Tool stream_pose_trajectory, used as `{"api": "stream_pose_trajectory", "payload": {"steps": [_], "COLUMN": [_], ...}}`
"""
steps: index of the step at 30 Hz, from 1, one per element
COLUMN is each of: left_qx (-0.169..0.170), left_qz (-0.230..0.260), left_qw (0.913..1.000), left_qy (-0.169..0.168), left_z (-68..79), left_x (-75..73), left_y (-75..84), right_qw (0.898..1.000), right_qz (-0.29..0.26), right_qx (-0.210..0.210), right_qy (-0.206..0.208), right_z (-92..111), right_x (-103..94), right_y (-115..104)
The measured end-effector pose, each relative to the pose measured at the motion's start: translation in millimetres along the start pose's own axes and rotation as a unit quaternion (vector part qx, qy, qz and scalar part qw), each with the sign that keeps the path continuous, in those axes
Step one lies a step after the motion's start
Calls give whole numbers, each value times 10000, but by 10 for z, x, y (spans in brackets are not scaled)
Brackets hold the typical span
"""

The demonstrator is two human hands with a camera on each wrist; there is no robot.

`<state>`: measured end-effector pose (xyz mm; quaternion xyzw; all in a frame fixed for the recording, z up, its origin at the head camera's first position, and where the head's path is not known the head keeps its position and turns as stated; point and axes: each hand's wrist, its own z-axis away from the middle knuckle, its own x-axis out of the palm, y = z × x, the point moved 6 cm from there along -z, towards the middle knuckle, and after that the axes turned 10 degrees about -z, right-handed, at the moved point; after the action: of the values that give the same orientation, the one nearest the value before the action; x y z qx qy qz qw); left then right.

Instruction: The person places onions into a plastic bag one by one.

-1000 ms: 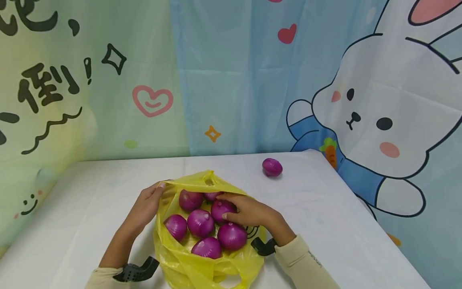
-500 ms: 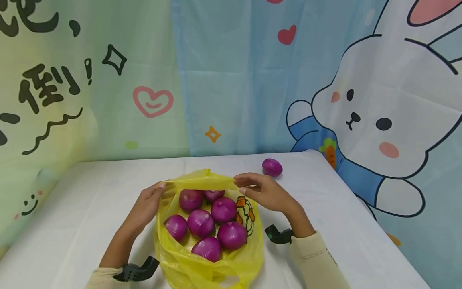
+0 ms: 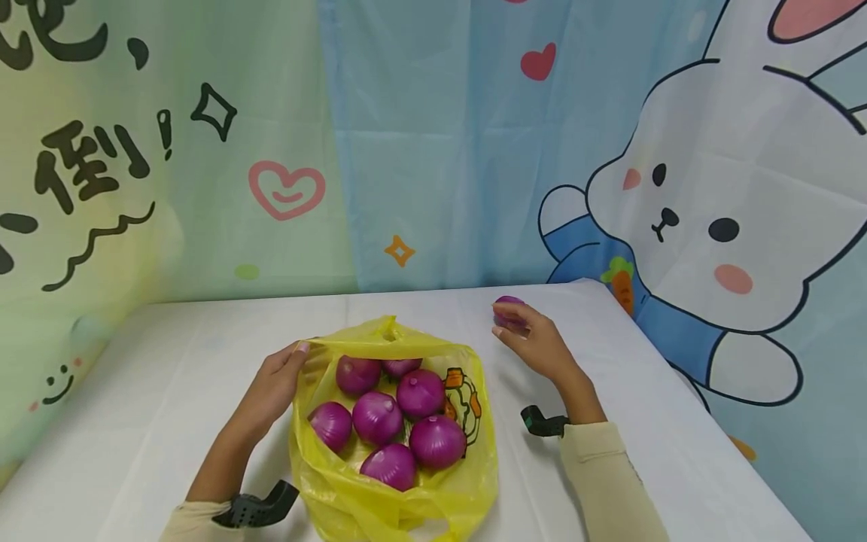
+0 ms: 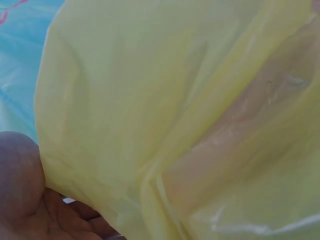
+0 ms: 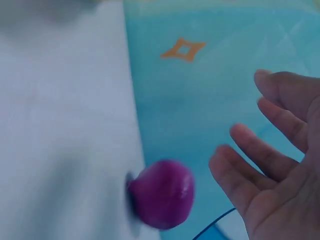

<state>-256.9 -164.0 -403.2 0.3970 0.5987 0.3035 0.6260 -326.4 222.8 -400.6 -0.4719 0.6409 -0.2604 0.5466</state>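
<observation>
A yellow plastic bag point(image 3: 318, 482) stands with its mouth spread, several purple onions point(image 3: 376, 418) lying inside. My left hand point(image 3: 272, 388) pinches the bag's left rim, thumb on the outer side; the left wrist view is mostly filled by the yellow plastic point(image 4: 110, 100). At the far right of the table sits a single onion point(image 3: 508, 300), partly covered by my right hand point(image 3: 538, 342) in the head view. In the right wrist view that onion point(image 5: 162, 195) shows apart from the right hand point(image 5: 280, 165), whose fingers are spread and hold nothing.
A white cloth point(image 3: 169, 391) covers the table, whose back edge runs just behind the single onion. Behind it hangs a printed curtain point(image 3: 420, 150) with a rabbit and hearts. Each wrist wears a black camera mount point(image 3: 260, 506).
My right hand has left the onions inside the bag, passed over its right rim and moved right and back to the single onion. The left hand keeps its place on the rim.
</observation>
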Motion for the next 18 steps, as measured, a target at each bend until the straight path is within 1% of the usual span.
{"api": "stream_pose_trajectory", "payload": {"steps": [3,8,12,15,18], "left_qx": [-58,-112,-123,-107,-127], "left_qz": [35,124,139,143,171], "left_qw": [10000,9999,9998,9998,9997], "left_qy": [11,-19,42,76,77], "left_z": [6,9,6,0,-4], "left_x": [0,-17,-39,-56,-64], "left_y": [-1,16,5,-4,-18], "right_qw": [9995,9977,9974,9977,9970], "right_qz": [-56,-50,19,43,215], "right_qx": [244,496,598,612,715], "right_qy": [197,450,413,298,221], "right_z": [-24,-62,-102,-158,-238], "right_x": [-79,-223,-261,-245,-231], "right_y": [173,368,460,524,641]}}
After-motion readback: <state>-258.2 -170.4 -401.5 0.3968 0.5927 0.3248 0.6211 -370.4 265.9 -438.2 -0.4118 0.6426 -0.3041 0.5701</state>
